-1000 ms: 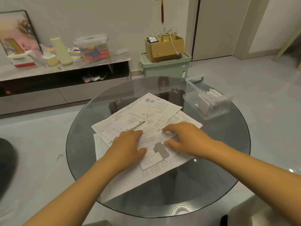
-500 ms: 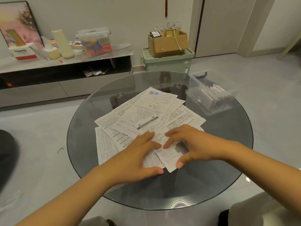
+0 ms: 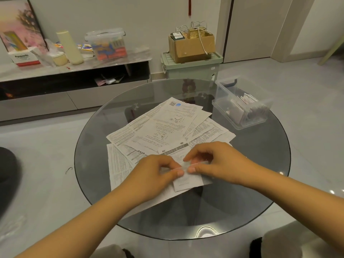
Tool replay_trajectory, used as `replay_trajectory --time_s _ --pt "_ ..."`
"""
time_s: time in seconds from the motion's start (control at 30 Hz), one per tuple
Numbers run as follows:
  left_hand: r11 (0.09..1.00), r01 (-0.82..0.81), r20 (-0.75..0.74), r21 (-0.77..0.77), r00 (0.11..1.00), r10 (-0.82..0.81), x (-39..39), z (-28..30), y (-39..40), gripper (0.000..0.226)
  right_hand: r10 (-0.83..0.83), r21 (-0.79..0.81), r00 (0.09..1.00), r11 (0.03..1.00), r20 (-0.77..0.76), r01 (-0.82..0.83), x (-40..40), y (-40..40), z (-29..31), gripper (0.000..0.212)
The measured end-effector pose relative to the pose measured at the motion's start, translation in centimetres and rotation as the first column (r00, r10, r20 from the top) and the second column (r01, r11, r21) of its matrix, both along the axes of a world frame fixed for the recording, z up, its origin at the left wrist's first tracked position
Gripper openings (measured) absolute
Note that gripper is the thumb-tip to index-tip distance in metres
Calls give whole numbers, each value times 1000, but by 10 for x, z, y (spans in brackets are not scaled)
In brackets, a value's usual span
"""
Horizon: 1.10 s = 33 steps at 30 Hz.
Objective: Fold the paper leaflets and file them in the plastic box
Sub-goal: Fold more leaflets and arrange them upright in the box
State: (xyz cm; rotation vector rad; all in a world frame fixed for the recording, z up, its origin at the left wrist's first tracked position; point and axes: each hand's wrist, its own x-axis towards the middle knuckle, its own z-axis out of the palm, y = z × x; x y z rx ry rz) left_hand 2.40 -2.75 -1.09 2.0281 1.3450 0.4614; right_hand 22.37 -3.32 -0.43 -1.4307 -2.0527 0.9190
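Both hands, left (image 3: 152,175) and right (image 3: 214,162), pinch one small leaflet (image 3: 188,180) in a narrow grip over the pile (image 3: 167,127), apparently to crease it before filing in the box (image 3: 242,107).

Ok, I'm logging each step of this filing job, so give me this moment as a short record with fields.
surface: round glass table
left hand: pinches the leaflet
right hand: pinches the same leaflet
leaflet: small, partly folded, over the pile
pile: unfolded sheets, overlapping, mid-table
box: clear, open, on the table's far right, folded leaflets inside
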Motion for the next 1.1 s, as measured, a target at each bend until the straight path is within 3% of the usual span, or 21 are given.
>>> replay_trajectory --time_s 0.23,0.4,0.5,0.7,0.9,1.1 --pt "997 -66 31 48 997 64 -4 -2 3 26 2 55 994 998 106 -8 1 2 -4 28" --pt "990 43 -86 131 996 -32 -3 -4 2 18 39 43 975 998 218 -49 0 5 -7 44" --pt "981 136 -194 136 975 -108 -6 -9 2 31 101 11 954 994 281 -109 -2 4 -11 50" --pt "954 183 -272 238 955 -116 -8 -11 5 31 79 87 925 989 372 -119 -5 4 -14 32" --pt "899 267 -407 347 906 -112 -9 -5 6 25 15 157 945 985 327 -70 -8 3 -16 25" --pt "885 215 -318 412 945 -82 -7 -5 6 20 7 217 917 971 398 -102 -12 5 -15 25"
